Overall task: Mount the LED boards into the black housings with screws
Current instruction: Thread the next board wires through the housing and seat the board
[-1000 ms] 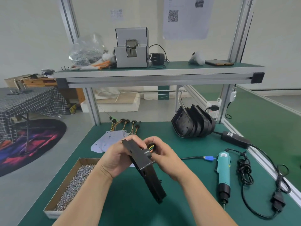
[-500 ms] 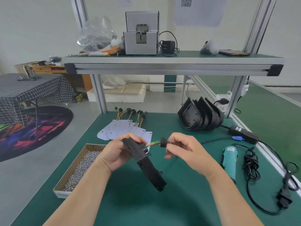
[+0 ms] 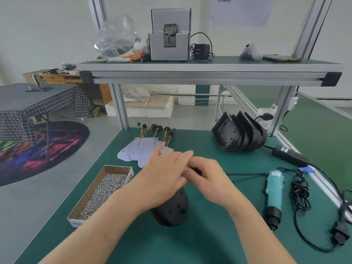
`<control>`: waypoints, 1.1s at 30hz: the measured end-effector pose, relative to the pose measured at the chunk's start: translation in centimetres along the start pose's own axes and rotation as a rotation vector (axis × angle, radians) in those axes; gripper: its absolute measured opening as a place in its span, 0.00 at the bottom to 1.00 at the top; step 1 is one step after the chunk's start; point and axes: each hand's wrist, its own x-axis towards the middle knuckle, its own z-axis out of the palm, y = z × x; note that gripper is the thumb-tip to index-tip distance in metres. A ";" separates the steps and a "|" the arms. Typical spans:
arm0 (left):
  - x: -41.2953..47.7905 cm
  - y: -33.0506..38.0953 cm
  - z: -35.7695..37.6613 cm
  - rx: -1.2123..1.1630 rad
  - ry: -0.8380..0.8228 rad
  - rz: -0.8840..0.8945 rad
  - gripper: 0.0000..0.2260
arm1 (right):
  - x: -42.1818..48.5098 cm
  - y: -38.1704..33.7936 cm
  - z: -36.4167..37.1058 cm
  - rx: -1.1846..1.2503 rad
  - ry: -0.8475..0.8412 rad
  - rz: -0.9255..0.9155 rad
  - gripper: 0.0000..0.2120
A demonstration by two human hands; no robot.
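Observation:
A black housing (image 3: 172,209) lies on the green mat, its back facing up. My left hand (image 3: 165,176) rests over its upper part with the fingers stretched out, slightly blurred. My right hand (image 3: 208,178) is just to the right with its fingers curled round a small black cable grommet (image 3: 197,170), of which only a sliver shows. The wires and the board inside the housing are hidden by my hands. Spare white LED boards (image 3: 140,151) with orange wire leads lie fanned out behind my hands. More black housings (image 3: 238,133) stand stacked at the back right.
A cardboard box of screws (image 3: 101,191) sits at the left. A teal electric screwdriver (image 3: 274,191) lies at the right, beside a coiled black cable (image 3: 301,191) and a power adapter (image 3: 289,155). An aluminium shelf (image 3: 207,77) spans overhead.
The housing went from tilted on edge in my left hand to lying down on the mat. My right hand pulled the grommet out to the right, then came back beside the left hand.

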 end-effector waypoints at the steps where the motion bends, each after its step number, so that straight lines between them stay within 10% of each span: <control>1: 0.2 -0.3 0.1 0.070 0.007 -0.049 0.09 | 0.2 -0.1 0.1 -0.068 0.004 -0.040 0.15; 17: -2.6 -6.0 -1.3 -0.381 -0.138 -0.326 0.11 | 1.7 -3.2 2.5 -0.152 0.364 -0.228 0.11; 24: -1.6 -4.9 -0.7 -0.320 0.126 -0.399 0.03 | 1.7 -3.5 0.6 -0.232 0.139 0.035 0.10; 33: -0.1 -1.3 -0.7 -0.299 0.077 -0.436 0.15 | 1.6 -4.7 0.7 -0.664 -0.057 0.079 0.08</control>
